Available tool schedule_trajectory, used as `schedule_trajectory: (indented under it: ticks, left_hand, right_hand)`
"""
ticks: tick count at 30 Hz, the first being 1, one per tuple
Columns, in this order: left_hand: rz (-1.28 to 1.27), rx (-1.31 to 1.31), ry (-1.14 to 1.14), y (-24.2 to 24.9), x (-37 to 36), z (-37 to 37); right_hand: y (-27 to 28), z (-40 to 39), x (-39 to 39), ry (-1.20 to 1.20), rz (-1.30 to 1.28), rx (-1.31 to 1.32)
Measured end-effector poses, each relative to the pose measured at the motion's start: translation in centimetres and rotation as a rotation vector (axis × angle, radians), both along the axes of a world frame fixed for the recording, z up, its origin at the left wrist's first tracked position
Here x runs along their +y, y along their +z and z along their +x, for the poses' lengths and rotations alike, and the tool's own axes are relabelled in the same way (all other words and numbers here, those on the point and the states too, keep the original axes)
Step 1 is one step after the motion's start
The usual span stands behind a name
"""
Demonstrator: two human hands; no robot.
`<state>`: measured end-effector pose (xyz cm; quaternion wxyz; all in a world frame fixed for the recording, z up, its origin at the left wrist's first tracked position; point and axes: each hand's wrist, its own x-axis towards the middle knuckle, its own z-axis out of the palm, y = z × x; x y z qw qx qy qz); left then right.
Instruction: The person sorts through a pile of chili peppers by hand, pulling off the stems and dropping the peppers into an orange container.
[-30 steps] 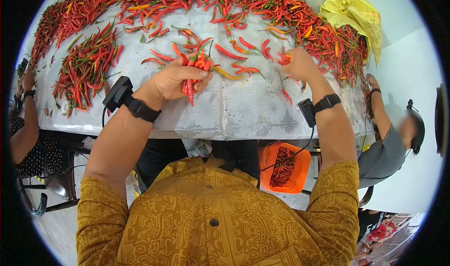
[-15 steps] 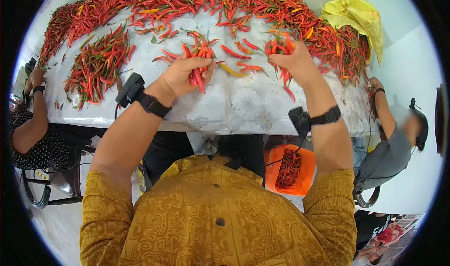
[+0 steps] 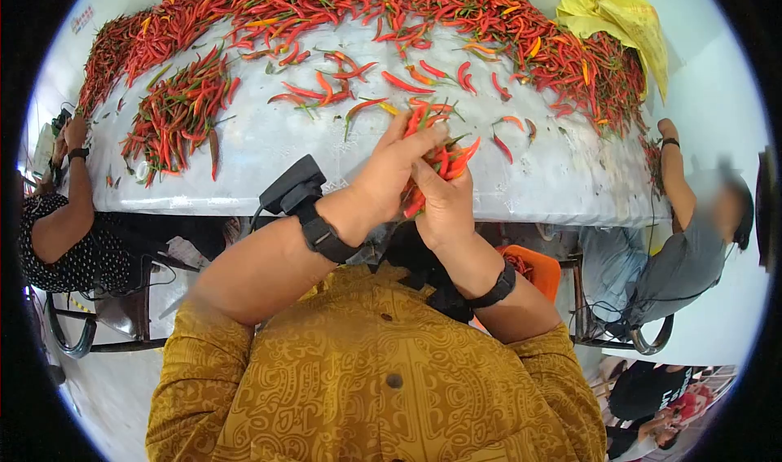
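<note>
Near the table's front edge, my left hand [image 3: 389, 167] and my right hand [image 3: 445, 201] meet around a bunch of red chili peppers [image 3: 458, 159]. The left thumb and fingers press on the bunch from the left, and the right hand closes round it from below and the right. Red tips and green stems stick out between the fingers. Loose chilies [image 3: 328, 87] lie scattered on the pale tablecloth [image 3: 301, 165] just beyond the hands.
A long chili heap [image 3: 277, 2] lines the back of the table; a smaller pile [image 3: 179, 116] sits left. A yellow sack [image 3: 619, 22] stands back right. An orange container [image 3: 542, 273] is below the front edge. Co-workers [image 3: 57, 226] [image 3: 692, 242] sit at both ends.
Both hands have drawn toward me and come together, joining the chilies each held separately. My right forearm now partly covers the orange container.
</note>
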<state>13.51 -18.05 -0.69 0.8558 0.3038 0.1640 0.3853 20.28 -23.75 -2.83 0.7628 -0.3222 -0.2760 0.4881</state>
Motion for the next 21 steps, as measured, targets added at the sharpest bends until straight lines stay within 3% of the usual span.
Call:
schedule_trajectory:
  ticks: [4,7,9,14,16,18,20,21]
  left_hand:
    - [0.166,-0.008,-0.045,1.2,-0.6,1.3]
    - [0.185,0.075,-0.097,1.2,-1.4,2.1]
    - [0.500,0.417,-0.022,-0.5,-1.2,3.3]
    - [0.567,0.462,-0.094,-2.6,-1.8,5.4]
    - [0.742,0.562,-0.116,-2.6,-2.2,5.8]
    - [0.856,0.587,-0.128,-1.9,-2.7,5.0]
    - [0.969,0.610,-0.142,-0.4,-2.5,3.2]
    - [0.959,0.581,-0.153,0.1,-1.8,2.0]
  right_hand:
    - [0.2,1.4,-0.5,0.004,0.034,0.062]
    - [-0.3,2.5,-1.2,-0.091,0.069,-0.048]
    - [-0.8,3.4,-1.9,-0.139,0.038,-0.114]
    - [-1.3,5.4,-3.7,-0.258,-0.064,-0.295]
    - [-0.8,6.0,-4.9,-0.254,-0.117,-0.224]
    - [-0.5,7.6,-7.2,-0.291,-0.153,-0.452]
    - [-0.4,11.3,-9.6,-0.255,-0.122,-0.357]
    - [-0.4,13.7,-11.2,-0.423,-0.209,-0.904]
